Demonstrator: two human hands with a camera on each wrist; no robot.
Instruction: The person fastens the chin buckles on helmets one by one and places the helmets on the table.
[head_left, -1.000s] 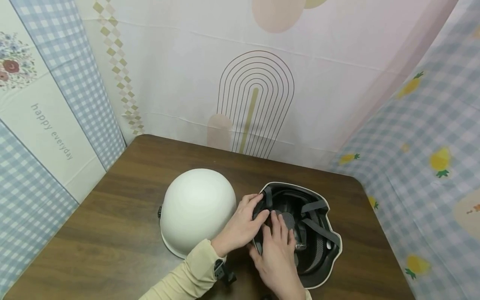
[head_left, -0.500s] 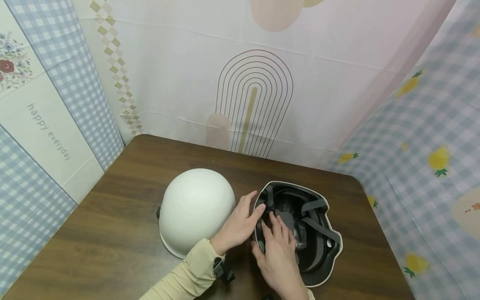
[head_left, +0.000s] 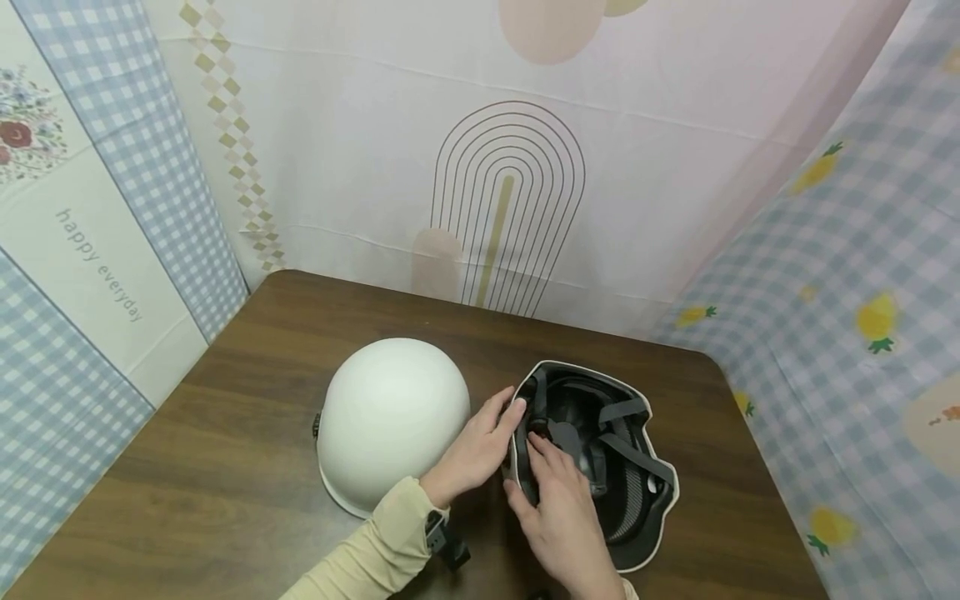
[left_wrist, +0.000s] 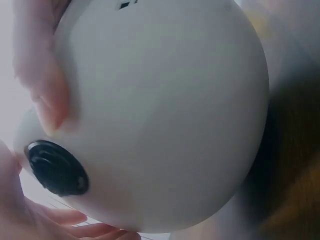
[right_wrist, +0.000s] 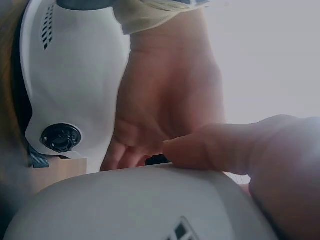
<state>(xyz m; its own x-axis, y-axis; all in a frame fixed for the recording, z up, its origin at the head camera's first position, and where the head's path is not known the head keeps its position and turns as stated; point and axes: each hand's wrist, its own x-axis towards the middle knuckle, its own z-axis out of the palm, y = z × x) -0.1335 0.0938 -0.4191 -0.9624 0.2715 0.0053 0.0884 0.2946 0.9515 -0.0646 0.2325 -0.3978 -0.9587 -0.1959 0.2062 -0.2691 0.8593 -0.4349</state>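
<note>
An upturned white helmet [head_left: 581,400] lies on the table, its black padded inside and grey straps [head_left: 637,457] facing up. My left hand [head_left: 472,446] holds its left rim, thumb over the edge and fingers along the outer shell. Opposite, my right hand [head_left: 561,517] grips the same rim, fingers inside against the lining and thumb outside. The fingertips inside are partly hidden by the dark padding. In the left wrist view, a round black knob [left_wrist: 57,167] sits on the white shell near the thumb.
A second white helmet [head_left: 393,421] stands dome up to the left, close to my left forearm. It has a black knob [right_wrist: 61,138] in the right wrist view. The brown wooden table [head_left: 225,450] has patterned cloths hanging behind and at both sides.
The upturned helmet has shifted slightly left and tilted. My right fingers have drawn back toward the near left rim, while my left thumb has moved slightly left onto the edge.
</note>
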